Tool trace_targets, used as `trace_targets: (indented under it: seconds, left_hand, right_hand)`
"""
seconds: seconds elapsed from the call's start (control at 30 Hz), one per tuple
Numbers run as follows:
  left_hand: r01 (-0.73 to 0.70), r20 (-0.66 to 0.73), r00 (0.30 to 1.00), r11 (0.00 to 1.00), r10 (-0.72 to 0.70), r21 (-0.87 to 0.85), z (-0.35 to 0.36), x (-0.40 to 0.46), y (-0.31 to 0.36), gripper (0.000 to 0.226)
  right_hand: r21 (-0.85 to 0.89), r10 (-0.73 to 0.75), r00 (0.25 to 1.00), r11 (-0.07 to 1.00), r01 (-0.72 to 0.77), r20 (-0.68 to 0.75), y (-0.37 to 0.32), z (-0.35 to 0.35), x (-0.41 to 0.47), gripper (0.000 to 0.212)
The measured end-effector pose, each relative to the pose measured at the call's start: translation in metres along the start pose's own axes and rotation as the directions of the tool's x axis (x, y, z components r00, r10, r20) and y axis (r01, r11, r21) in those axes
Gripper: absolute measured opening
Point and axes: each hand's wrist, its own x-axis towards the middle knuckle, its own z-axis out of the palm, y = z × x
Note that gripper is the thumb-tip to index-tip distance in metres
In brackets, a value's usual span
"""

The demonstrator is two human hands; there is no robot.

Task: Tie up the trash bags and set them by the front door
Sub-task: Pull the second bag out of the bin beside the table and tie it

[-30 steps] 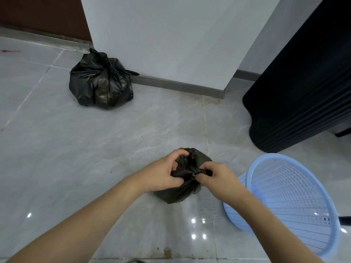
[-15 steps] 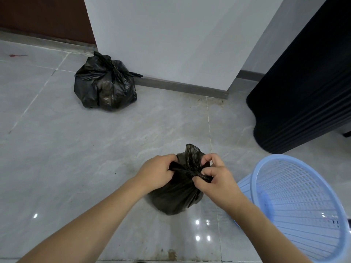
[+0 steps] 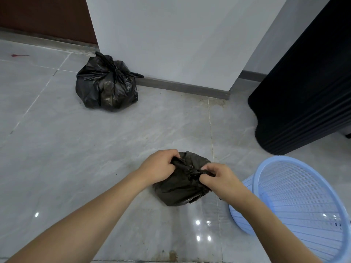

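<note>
A small black trash bag [image 3: 178, 190] sits on the grey tiled floor in front of me. My left hand [image 3: 159, 168] grips one twisted end of the bag's top. The other end is pinched by my right hand [image 3: 218, 177], and a knot of black plastic lies between the two hands. A second, larger black trash bag [image 3: 106, 86] stands tied with its ends sticking out, against the base of the white wall farther back on the left.
A light blue plastic wastebasket [image 3: 296, 202] lies tipped on its side at my right, its mouth facing me. A tall black ribbed object [image 3: 303, 92] stands at the right. A white wall [image 3: 180, 38] with a grey skirting rises behind; a dark brown surface [image 3: 43, 16] is at far left.
The bag's top flap that stood up between my hands half a second ago is now pulled down flat into the knot. My hands have drawn slightly apart.
</note>
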Motion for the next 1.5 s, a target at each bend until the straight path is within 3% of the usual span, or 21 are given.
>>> trace_targets:
  seconds: [0.07,0.13,0.2,0.27,0.3,0.37,0.43,0.53,0.67,0.73,0.8,0.87,0.97,1.03,1.1,1.17,1.23,1.3,1.33,1.43,1.5]
  left_hand:
    - [-0.004,0.006,1.000,1.000,0.004,0.006,0.000,0.003,0.003,0.032]
    - [0.012,0.005,1.000,1.000,-0.012,0.005,0.001,0.008,0.005,0.033]
    - [0.021,0.021,1.000,0.999,-0.022,0.027,0.000,0.012,0.006,0.035]
    - [-0.016,0.065,0.998,0.988,0.006,0.152,-0.004,0.013,0.006,0.047]
    - [-0.037,0.088,0.996,0.979,0.019,0.201,-0.008,0.010,0.006,0.058]
    - [-0.034,0.091,0.996,0.991,0.023,0.128,-0.020,-0.007,0.010,0.071]
    - [-0.029,0.052,0.998,0.994,0.035,-0.109,-0.029,-0.031,0.012,0.062]
    - [-0.018,0.021,0.999,0.915,0.029,-0.403,-0.031,-0.069,0.014,0.035]
    - [0.080,0.106,0.993,0.931,-0.045,-0.357,-0.014,-0.090,0.015,0.061]
    - [0.099,0.076,0.994,0.944,-0.079,-0.315,-0.002,-0.086,0.011,0.057]
    - [0.147,0.063,0.989,0.910,-0.133,-0.387,0.000,-0.080,0.007,0.040]
    - [0.226,0.090,0.972,0.779,-0.215,-0.585,-0.008,-0.079,-0.002,0.032]
    - [0.295,0.076,0.927,0.589,-0.367,-0.752,-0.018,-0.083,-0.034,0.026]
    - [0.260,0.098,0.895,0.331,-0.435,-0.907,-0.018,-0.086,-0.048,0.021]
    - [0.146,0.118,0.913,0.042,-0.391,-0.988,-0.016,-0.079,-0.044,0.026]
    - [0.061,0.101,0.944,-0.135,-0.313,-0.989,-0.016,-0.071,-0.031,0.028]
    - [0.084,0.089,0.951,-0.027,-0.296,-0.996,-0.017,-0.065,-0.024,0.031]
    - [0.179,0.027,0.913,0.338,-0.407,-0.924,-0.016,-0.061,-0.031,0.029]
    - [0.239,-0.008,0.881,0.459,-0.473,-0.856,-0.014,-0.058,-0.037,0.027]
    - [0.346,-0.039,0.772,0.472,-0.634,-0.811,-0.008,-0.050,-0.049,0.025]
    - [0.351,-0.149,0.810,0.671,-0.568,-0.653,-0.007,-0.044,-0.048,0.020]
  right_hand:
    - [-0.030,0.086,0.993,0.996,-0.084,0.081,-0.002,-0.003,0.001,0.013]
    - [0.048,0.180,0.965,0.980,-0.193,0.191,-0.007,-0.003,0.002,0.014]
    - [0.213,0.210,0.927,0.935,-0.284,0.312,-0.008,-0.006,0.004,0.029]
    - [0.405,0.163,0.920,0.860,-0.310,0.356,-0.009,-0.007,0.009,0.021]
    - [0.468,0.140,0.927,0.830,-0.302,0.349,-0.008,-0.008,0.011,0.018]
    - [0.510,0.155,0.944,0.810,-0.289,0.290,-0.007,-0.005,0.015,0.018]
    - [0.484,0.209,0.955,0.827,-0.287,0.210,-0.002,-0.001,0.017,0.021]
    - [0.435,0.231,0.961,0.858,-0.274,0.151,-0.008,0.003,0.014,0.024]
    - [0.403,0.206,0.967,0.881,-0.250,0.150,-0.015,0.010,0.015,0.021]
    - [0.375,0.184,0.972,0.899,-0.226,0.145,-0.020,0.015,0.015,0.018]
    - [0.387,0.180,0.982,0.903,-0.185,0.050,-0.023,0.019,0.018,0.016]
    - [0.354,0.190,0.957,0.930,-0.104,-0.220,-0.017,0.016,0.026,0.022]
    - [0.085,0.092,0.848,0.995,-0.056,-0.522,0.004,0.003,0.038,0.027]
    - [-0.186,-0.068,0.841,0.982,-0.040,-0.537,0.016,0.005,0.039,0.028]
    - [-0.425,-0.229,0.860,0.905,0.016,-0.456,0.019,0.016,0.040,0.034]
    - [-0.614,-0.268,0.899,0.790,-0.001,-0.346,0.017,0.028,0.039,0.044]
    - [-0.764,-0.209,0.934,0.638,-0.093,-0.289,0.016,0.025,0.041,0.053]
    - [-0.849,-0.124,0.962,0.506,-0.150,-0.243,0.024,0.012,0.044,0.058]
    - [-0.864,-0.076,0.972,0.477,-0.162,-0.224,0.029,0.006,0.045,0.058]
    - [-0.739,0.130,0.969,0.627,-0.246,-0.212,0.032,0.003,0.047,0.066]
    - [-0.640,0.273,0.953,0.711,-0.292,-0.132,0.024,0.010,0.049,0.068]
